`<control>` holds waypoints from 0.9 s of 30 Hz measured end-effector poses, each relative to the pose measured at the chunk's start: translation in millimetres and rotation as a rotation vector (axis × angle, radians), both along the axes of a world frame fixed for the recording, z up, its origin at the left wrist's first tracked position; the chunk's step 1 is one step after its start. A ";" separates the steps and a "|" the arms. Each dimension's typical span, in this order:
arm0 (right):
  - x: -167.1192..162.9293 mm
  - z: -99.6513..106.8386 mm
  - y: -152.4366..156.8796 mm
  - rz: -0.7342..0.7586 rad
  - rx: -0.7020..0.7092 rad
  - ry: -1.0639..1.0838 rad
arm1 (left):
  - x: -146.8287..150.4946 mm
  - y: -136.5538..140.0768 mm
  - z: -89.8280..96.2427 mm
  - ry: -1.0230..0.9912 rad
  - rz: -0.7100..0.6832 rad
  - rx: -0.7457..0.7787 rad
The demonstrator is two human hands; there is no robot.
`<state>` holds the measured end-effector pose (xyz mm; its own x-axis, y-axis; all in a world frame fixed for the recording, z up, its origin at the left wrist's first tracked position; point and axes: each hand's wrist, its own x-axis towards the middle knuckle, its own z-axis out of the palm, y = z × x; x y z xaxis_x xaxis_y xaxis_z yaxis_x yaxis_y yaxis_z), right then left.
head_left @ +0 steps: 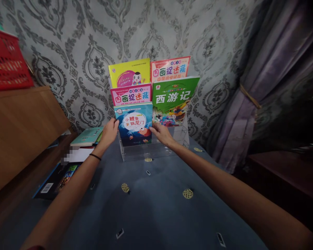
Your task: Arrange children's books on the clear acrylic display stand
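Both my hands grip a blue picture book (135, 133) by its side edges. My left hand (110, 131) closes on its left edge, and my right hand (160, 132) pinches the right edge. The book stands upright in the front left tier of a clear acrylic rack (156, 150). Behind it in the left column rise a pink book (131, 94) and, at the back, a yellow book (129, 71). To the right, a green book (174, 99) stands in front of a pinkish-red book (170, 68).
More books (87, 136) lie at the left, with a dark book (58, 180) nearer me. A red basket (9, 60) sits on a wooden box (26, 128). Patterned wallpaper (99, 66) backs the rack; a tied curtain (240, 128) hangs at right. A blue cloth (156, 205) covers the table.
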<state>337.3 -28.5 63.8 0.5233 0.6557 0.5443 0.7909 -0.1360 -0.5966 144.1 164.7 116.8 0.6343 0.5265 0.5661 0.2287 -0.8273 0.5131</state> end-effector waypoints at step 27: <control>-3.5 -1.0 -1.3 0.010 0.057 0.003 | -1.1 -3.9 5.3 -0.009 0.027 -0.012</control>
<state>333.7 -29.8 62.9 0.5187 0.6291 0.5789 0.7901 -0.0941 -0.6057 143.0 160.8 122.1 0.6144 0.5502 0.5655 0.2463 -0.8147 0.5251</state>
